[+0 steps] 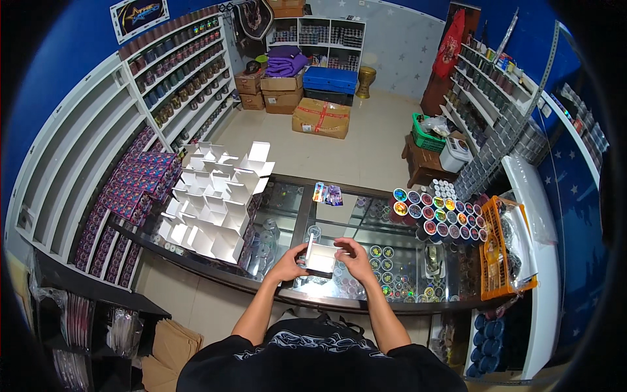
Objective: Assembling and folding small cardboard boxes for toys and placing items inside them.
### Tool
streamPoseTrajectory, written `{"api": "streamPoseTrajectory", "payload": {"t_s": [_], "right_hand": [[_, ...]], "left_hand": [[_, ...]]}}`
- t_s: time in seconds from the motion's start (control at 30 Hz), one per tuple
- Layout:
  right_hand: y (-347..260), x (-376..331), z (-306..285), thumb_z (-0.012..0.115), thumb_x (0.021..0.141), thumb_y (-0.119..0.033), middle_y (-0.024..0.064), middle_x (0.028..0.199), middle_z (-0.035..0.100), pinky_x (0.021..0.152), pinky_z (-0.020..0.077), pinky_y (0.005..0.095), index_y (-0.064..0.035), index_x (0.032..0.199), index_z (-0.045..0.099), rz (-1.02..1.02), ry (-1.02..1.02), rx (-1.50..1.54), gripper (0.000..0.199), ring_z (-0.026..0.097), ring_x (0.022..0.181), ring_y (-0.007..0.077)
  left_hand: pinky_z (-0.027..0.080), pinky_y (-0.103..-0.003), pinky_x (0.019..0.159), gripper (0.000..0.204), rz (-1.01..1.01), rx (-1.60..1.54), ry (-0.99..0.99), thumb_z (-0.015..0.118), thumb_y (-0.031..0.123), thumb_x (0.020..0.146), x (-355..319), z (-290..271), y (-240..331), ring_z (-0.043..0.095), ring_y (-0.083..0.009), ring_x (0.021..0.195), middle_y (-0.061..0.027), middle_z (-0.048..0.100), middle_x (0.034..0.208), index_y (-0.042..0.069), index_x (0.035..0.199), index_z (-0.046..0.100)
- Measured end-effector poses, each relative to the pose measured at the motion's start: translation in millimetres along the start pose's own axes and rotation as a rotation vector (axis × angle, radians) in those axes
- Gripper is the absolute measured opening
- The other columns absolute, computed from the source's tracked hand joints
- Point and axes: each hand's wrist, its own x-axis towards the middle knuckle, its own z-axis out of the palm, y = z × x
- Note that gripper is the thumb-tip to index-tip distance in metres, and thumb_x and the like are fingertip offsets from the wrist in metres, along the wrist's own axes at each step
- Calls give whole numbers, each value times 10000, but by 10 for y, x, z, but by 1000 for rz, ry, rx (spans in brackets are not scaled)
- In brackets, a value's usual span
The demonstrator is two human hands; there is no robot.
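both hands hold a small white box [321, 259] above the glass tabletop [366, 215], just in front of the body. the left hand [288, 264] grips the left side of the box, fingers closed around it, and the right hand [356, 260] grips the right side, with the fingers curled over the top edge. the box looks half folded, one flap standing up at its left; whether something is already inside i cannot tell

what could go wrong, in my judgement: the card is thin, so a too strong squeeze can bend a wall or crease a flap. if one hand lets go, the box can drop on the glass, and a small clear jar [314, 232] stands just behind it, near enough to be knocked over

to the left a big heap of open white boxes [212, 206] stands on the tabletop, loosely stacked; a wide move of the left elbow can push it down. to the right, well apart, many round colourful tins [434, 212] are in rows, and beside them an orange basket [499, 255]. two small cards [327, 193] lie further back on the glass. between the hands and the heap the glass is free, so nothing stands directly in the way, only the jar is close
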Motion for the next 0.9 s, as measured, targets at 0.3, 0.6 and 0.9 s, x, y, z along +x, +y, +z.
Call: {"api": "streamPoseTrajectory", "payload": {"t_s": [0.3,0.6,0.9], "right_hand": [[-245,-116,234,769,709,-172,95,845,603,703,484,314,-107,972,723,-146,178,-419,275,595,780,222],[-332,-144,239,727,751,-226,123,882,605,749,484,376,-112,970,723,-74,135,-567,247,601,852,304],[-148,-132,286,701,742,-138,177,1086,598,815,490,366,-84,934,722,-208,285,-569,200,597,991,325]], "left_hand": [[486,-208,690,420,0,-42,431,776,11,687,-21,135,-141,591,-86,784,-30,618,867,3,1067,598],[543,-253,602,182,-134,-240,448,665,154,859,-72,255,354,617,-103,738,-53,656,844,-20,911,655],[492,-233,578,113,-189,-204,454,605,82,841,-88,203,178,565,-86,633,-25,637,769,-18,860,656]]}}
